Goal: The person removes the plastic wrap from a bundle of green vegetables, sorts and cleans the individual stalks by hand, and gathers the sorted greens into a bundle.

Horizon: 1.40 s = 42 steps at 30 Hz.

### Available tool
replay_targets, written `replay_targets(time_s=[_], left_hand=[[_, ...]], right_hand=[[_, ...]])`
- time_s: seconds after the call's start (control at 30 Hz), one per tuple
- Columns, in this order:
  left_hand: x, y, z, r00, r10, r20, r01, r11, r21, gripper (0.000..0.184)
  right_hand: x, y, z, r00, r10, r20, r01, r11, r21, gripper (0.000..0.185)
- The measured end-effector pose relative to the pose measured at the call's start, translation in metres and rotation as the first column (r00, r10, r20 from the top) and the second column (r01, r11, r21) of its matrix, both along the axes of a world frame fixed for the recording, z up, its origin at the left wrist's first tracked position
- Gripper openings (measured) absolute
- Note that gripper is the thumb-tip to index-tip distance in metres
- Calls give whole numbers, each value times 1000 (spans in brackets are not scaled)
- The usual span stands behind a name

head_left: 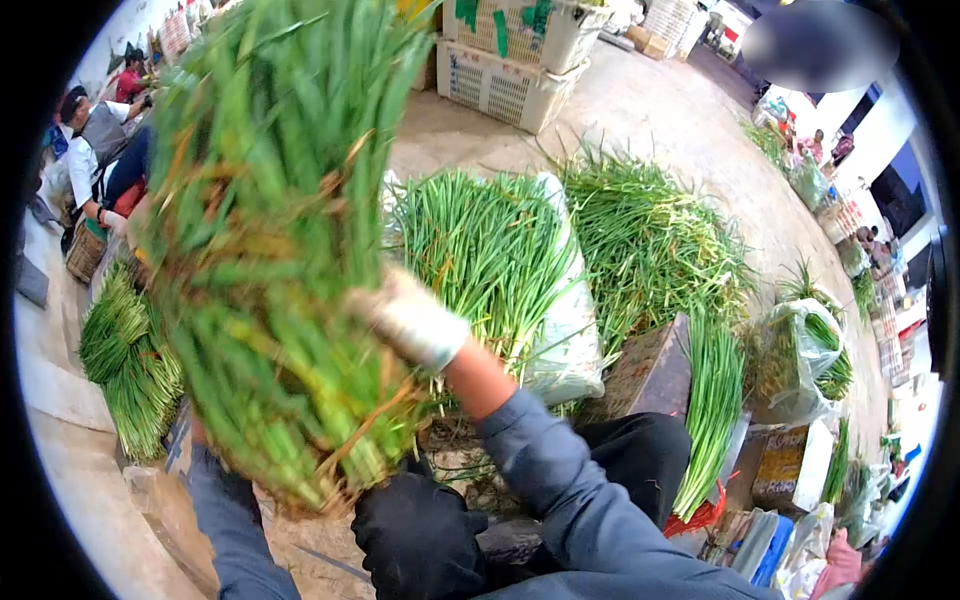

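A large bundle of garlic chives (280, 250) is held up on the left side of the head view, blurred by motion, with some brown, dry leaves in it. My right hand (405, 315), in a whitish glove, grips its right edge; the fingertips are blurred and partly hidden in the leaves. My left forearm (228, 520) reaches up behind the bundle, which hides my left hand and its fingers. Beyond my right hand, a thick pile of chives (480, 255) lies on a white plastic sheet (568, 340).
A looser green heap (650, 235) and a neat row of chives (712, 410) lie to the right, beside a box (645, 365). Trimmed-looking bundles (130, 360) rest at left. White crates (510, 85) stand behind. A co-worker (105, 150) sits at far left; a plastic bag (800, 365) holds more greens.
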State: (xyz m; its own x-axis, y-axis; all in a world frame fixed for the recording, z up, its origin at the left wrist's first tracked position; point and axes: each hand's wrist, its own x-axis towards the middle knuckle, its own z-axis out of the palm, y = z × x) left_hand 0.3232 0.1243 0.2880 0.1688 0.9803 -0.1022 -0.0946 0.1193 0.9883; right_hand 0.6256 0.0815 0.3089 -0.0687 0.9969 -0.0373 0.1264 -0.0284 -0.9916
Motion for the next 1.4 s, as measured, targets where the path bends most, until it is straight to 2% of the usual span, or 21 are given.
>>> replay_targets(time_s=[0.07,0.13,0.17,0.23,0.3,0.33,0.37,0.47,0.57,0.67,0.77,0.87,0.93,0.97,1.03,1.13,1.17,1.23,1.27,1.3,1.4], left_hand=[[50,26,24,987,-122,102,121,992,19,73],[98,47,35,954,-230,194,238,971,-21,72],[120,56,33,930,-278,238,301,952,-63,72],[153,65,14,895,-337,292,399,898,-186,71],[180,66,-25,892,-361,274,444,817,-368,71],[192,65,-46,902,-363,235,432,774,-462,70],[205,66,-64,930,-346,126,346,707,-617,52],[235,65,-129,929,-369,-39,267,737,-621,57],[251,70,-150,904,-368,-218,221,838,-499,64],[253,70,-161,857,-367,-363,211,891,-402,72],[244,61,-168,795,-350,-496,216,926,-308,82],[235,47,-153,752,-333,-569,207,939,-275,92],[234,37,-143,724,-335,-603,216,940,-264,99],[234,32,-140,710,-340,-616,227,940,-256,102],[241,20,-132,677,-351,-647,248,936,-248,109],[258,4,-119,636,-371,-677,285,928,-241,120],[265,0,-112,629,-378,-680,296,925,-239,124],[276,-1,-100,651,-421,-632,318,907,-276,132],[276,0,-94,704,-484,-520,333,871,-360,127],[288,5,-117,706,-435,-559,333,901,-279,121],[288,18,-124,708,-440,-553,306,896,-322,116]], right_hand=[[50,-11,38,986,-18,166,12,999,38,66],[108,-6,32,978,-71,195,48,991,121,53],[135,-3,22,984,-138,112,125,985,119,51],[159,-24,46,971,-200,-130,189,977,-97,54],[206,-27,31,964,-115,238,129,991,-44,62],[211,-32,20,955,-195,221,250,935,-252,72],[248,-15,-28,847,-60,527,266,908,-324,83],[278,9,-195,566,-44,823,489,822,-292,78],[316,28,-286,705,-172,688,571,712,-408,72],[316,7,-277,761,-159,629,522,726,-448,60],[332,-6,-281,840,-311,445,494,776,-391,49],[336,-20,-225,808,-520,277,588,687,-426,54],[316,-35,-168,771,-598,218,617,619,-485,70],[289,-46,-141,749,-661,-44,554,662,-506,80],[281,-52,-133,721,-669,-180,489,675,-553,91],[286,-49,-174,893,-448,34,434,842,-319,80],[289,-46,-201,783,-308,540,462,869,-174,97],[249,-45,-169,776,-390,496,530,830,-176,91],[267,-42,-178,929,-329,170,370,854,-366,90],[303,-38,-187,941,-287,-182,168,858,-485,88],[334,-27,-218,945,-327,-28,279,845,-456,85]])
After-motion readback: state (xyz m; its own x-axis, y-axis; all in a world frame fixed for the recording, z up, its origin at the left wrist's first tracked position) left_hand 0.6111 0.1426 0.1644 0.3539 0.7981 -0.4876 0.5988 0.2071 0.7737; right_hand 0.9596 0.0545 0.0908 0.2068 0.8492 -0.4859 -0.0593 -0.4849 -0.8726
